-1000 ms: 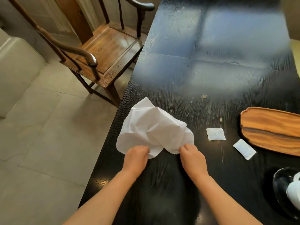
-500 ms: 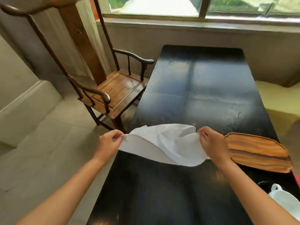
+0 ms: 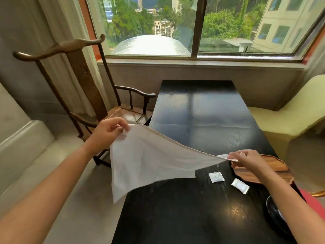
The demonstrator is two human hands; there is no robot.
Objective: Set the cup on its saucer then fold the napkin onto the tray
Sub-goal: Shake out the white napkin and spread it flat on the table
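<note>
Head view: a long black wooden table (image 3: 202, 117) runs toward a wide window (image 3: 193, 27), with a dark wooden armchair (image 3: 88, 88) on its left and a pale yellow chair (image 3: 290, 117) on its right. Above the table's near left part, a white cloth napkin (image 3: 149, 161) is held in the air, spread open and smooth, its top edge stretched taut in a slanting line, its lower corner hanging past the table's left edge. The left hand (image 3: 107, 131) pinches the upper left corner; the right hand (image 3: 246, 159) pinches the right corner, lower, in front of the wooden tray (image 3: 274, 166). Two small white packets (image 3: 216, 176) lie on the table near the tray. A dark dish (image 3: 274, 213) shows partly at the right edge.
</note>
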